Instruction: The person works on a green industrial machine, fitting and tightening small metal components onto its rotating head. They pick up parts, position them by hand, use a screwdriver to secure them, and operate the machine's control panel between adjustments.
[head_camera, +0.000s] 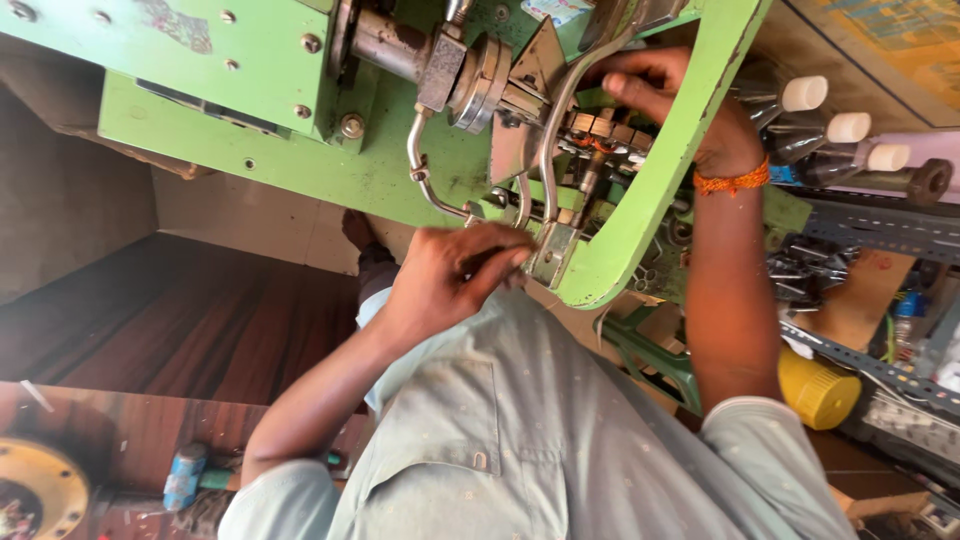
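Hands were both in the green machine (640, 230): my left hand (455, 275) pinched a small metal part (548, 255) at its near edge, and my right hand (660, 100) curled fingers into the linkage (600, 135) farther in. Mechanism lay exposed, so I judged the job midway; a hammer (190, 478) sat unused on the table (140, 430).

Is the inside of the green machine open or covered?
Open: the green machine shows bare metal parts, and the right hand reaches among them.
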